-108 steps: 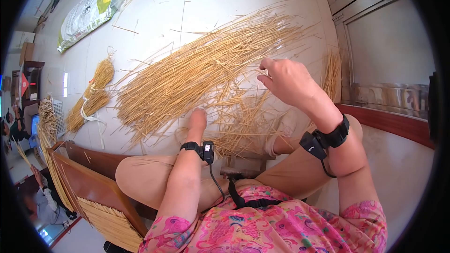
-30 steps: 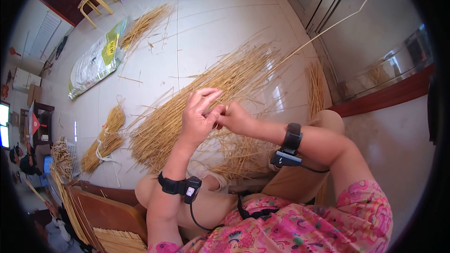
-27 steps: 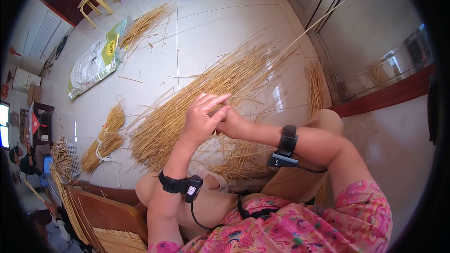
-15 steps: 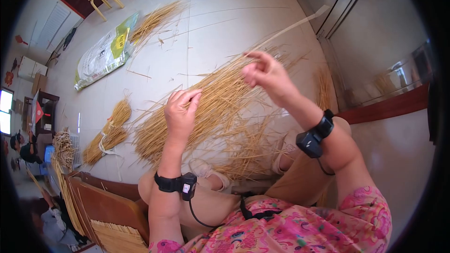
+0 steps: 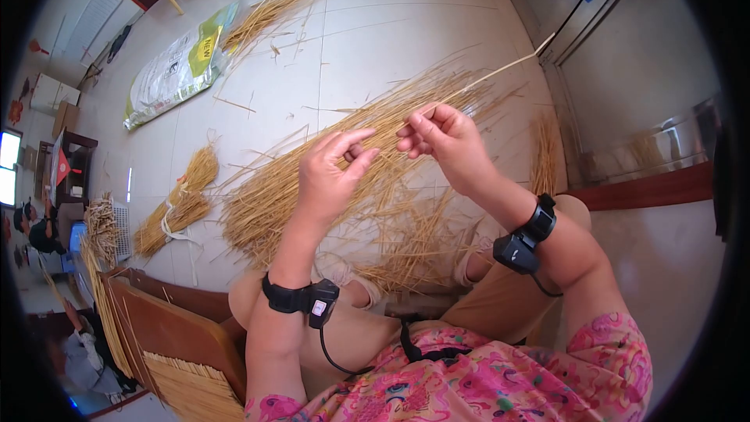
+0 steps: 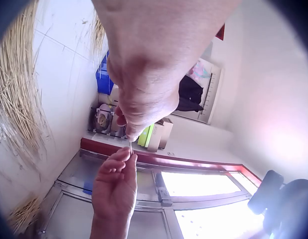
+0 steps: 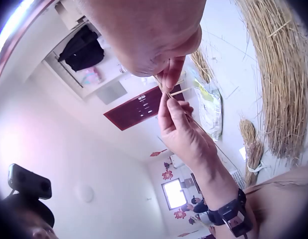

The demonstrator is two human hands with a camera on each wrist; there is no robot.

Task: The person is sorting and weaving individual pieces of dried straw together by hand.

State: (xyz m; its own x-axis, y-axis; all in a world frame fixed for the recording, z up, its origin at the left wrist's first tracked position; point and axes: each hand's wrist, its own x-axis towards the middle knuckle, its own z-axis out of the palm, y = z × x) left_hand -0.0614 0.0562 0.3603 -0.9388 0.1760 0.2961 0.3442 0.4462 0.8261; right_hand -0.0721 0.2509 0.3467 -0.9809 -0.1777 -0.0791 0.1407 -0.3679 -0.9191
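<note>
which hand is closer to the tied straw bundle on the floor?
Left. The left hand hovers over the loose straw pile, on the tied bundle's side. The right hand pinches a single straw farther away.

We can read one word only: "NEW", in dark letters on the yellow-green panel of the white sack (image 5: 178, 66) lying on the floor, beyond the tied straw bundle (image 5: 176, 203). The sack's smaller print is too blurred for us to read.
</note>
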